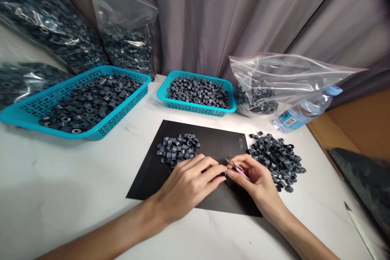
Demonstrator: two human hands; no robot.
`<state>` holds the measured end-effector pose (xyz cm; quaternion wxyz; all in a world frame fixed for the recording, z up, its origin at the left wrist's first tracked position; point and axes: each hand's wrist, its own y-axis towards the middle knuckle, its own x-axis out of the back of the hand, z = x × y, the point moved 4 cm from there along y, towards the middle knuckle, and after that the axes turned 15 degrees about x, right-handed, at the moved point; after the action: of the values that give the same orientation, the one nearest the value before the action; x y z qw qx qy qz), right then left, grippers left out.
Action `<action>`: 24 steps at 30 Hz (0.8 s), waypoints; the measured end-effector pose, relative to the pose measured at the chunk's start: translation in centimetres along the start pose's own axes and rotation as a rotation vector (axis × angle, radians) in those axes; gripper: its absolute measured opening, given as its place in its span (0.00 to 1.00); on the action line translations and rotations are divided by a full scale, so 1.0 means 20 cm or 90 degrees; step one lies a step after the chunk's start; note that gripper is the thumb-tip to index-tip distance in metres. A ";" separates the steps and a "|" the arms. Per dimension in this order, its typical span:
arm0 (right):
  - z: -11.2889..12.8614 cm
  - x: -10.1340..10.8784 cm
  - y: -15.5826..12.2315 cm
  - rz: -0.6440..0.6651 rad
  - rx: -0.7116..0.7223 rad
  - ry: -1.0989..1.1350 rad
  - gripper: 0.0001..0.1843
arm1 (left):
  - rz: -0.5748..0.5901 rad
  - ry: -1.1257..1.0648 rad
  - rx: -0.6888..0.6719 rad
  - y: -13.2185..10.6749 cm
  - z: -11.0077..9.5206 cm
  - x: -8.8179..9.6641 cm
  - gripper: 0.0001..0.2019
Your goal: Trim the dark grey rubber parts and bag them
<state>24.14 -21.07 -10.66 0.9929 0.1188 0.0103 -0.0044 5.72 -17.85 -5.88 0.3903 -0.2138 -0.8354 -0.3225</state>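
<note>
My left hand (195,180) reaches over the black mat, its fingers closed on a small dark cylindrical cap (223,174) that shows at the fingertips. Close beside it, my right hand (257,178) grips a small pink-handled tool (242,170) with a thin metal tip that points toward the left fingertips; its exact kind is hard to make out. Both hands are above the black mat (210,138). On the mat's left part, just behind my left hand, lies a pile of grey ring-shaped caps (178,148). Right of my right hand, a larger loose pile of similar caps (278,158) spreads over the table.
Two blue baskets, one at left (103,130) and one at centre back (198,109), hold many caps. Clear zip bags (128,44) of dark pieces stand behind. At right are another zip bag (283,69), a water bottle (301,113) and a white pen-like stick (359,227).
</note>
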 end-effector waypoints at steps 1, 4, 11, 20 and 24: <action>0.00 0.00 0.00 0.000 0.001 -0.003 0.13 | -0.007 -0.016 0.013 0.00 0.00 0.01 0.09; 0.01 0.00 0.01 -0.001 0.009 -0.007 0.13 | -0.039 -0.088 0.055 0.01 -0.01 0.04 0.09; 0.02 0.00 0.01 0.005 0.009 -0.007 0.12 | -0.034 -0.220 0.161 0.04 0.00 0.04 0.10; 0.04 0.00 0.02 -0.028 0.025 0.012 0.13 | 0.066 -0.427 0.308 0.08 0.05 0.01 0.05; 0.05 0.01 0.01 -0.102 0.049 0.025 0.14 | 0.127 -0.544 0.377 0.08 0.07 -0.03 0.07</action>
<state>24.31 -21.05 -9.62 0.9836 0.1558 0.0393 -0.0820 6.29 -15.76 -6.48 0.0872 -0.2853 -0.9509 0.0822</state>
